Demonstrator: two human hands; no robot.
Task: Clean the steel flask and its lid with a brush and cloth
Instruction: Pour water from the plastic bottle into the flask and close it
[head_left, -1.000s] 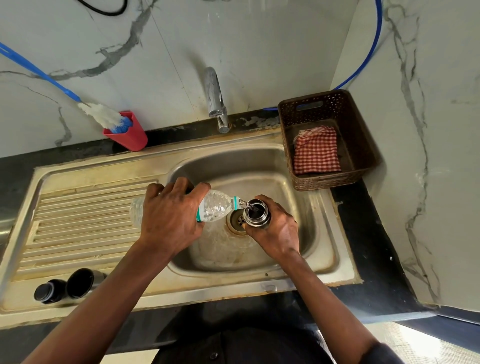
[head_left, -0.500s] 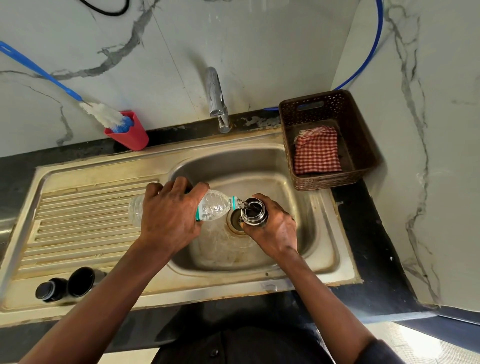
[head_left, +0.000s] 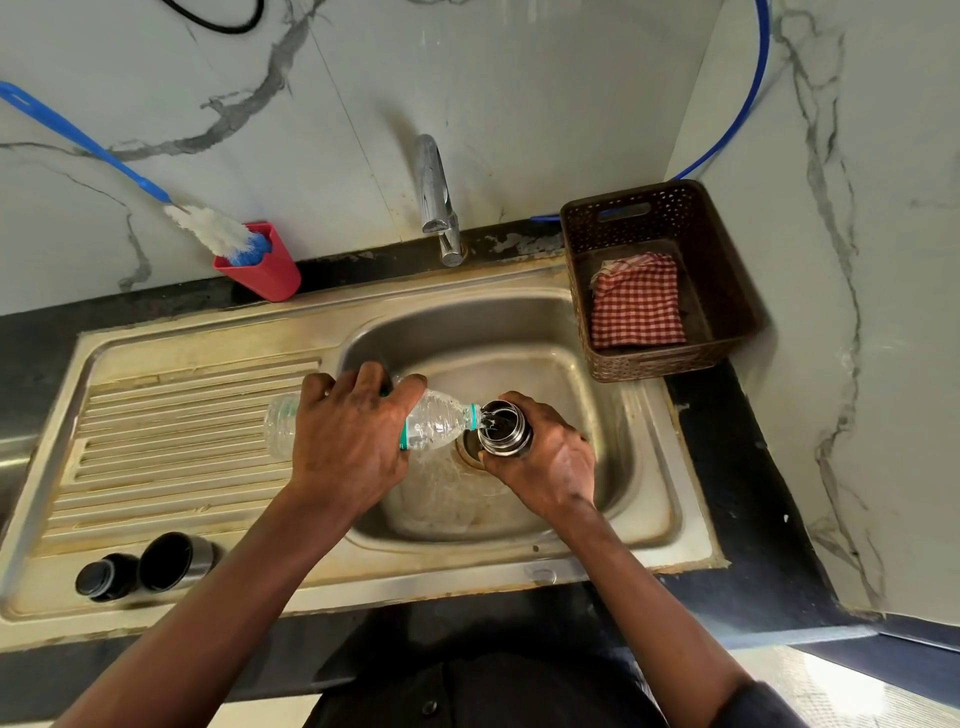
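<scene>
Little has changed over the last second. The left hand (head_left: 348, 441) still tips the plastic bottle (head_left: 436, 423) on its side above the sink (head_left: 644, 441), and water still runs from its neck into the open mouth of the flask (head_left: 504, 431). The flask has drifted only a touch toward the sink's left. It stands upright over the drain, gripped round its body by the right hand (head_left: 545, 467). Both hands are clamped, the left curled over the bottle's middle and the right wrapped round the flask. They are near each other but not touching.

Counting up, there is one flask, one bottle, and one tap (head_left: 439, 208) behind the sink. At the front of the sink's draining board, two dark-topped pieces stand side by side: a small black lid (head_left: 106, 577) and a bigger steel-sided cap (head_left: 174, 561). One blue-handled brush (head_left: 208, 234) leans in one red cup (head_left: 265, 270) on the bench (head_left: 737, 493) behind the sink's left part. One brown basket (head_left: 727, 291) sits at the sink's back right corner, with one red checked cloth (head_left: 636, 301) folded in it. One blue hose (head_left: 748, 104) runs down the wall behind the basket.
</scene>
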